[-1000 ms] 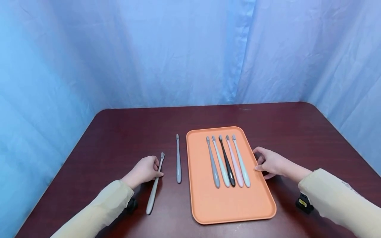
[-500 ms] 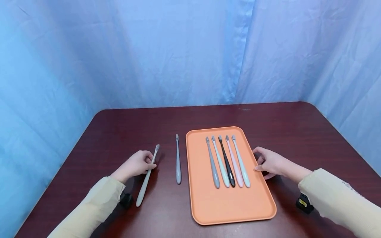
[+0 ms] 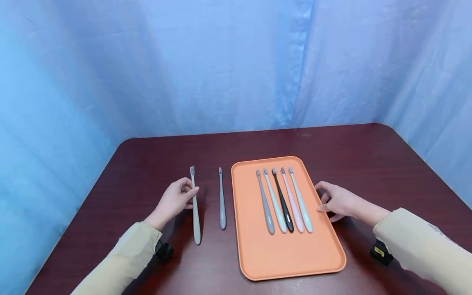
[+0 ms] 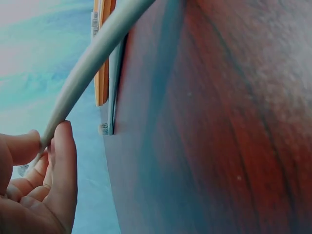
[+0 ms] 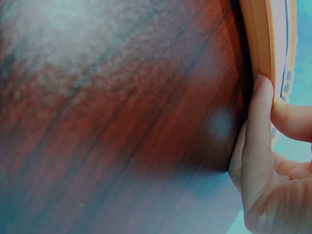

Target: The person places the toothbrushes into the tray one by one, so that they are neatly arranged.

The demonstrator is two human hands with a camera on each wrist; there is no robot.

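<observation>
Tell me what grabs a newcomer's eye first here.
An orange tray on the dark table holds five toothbrushes side by side. Left of it lies a grey toothbrush, and the left hand pinches another toothbrush. The right hand touches the tray's right rim.

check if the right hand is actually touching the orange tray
Touching. The right wrist view shows the right hand with fingers pressed against the outer rim of the orange tray, with no gap between them.
</observation>
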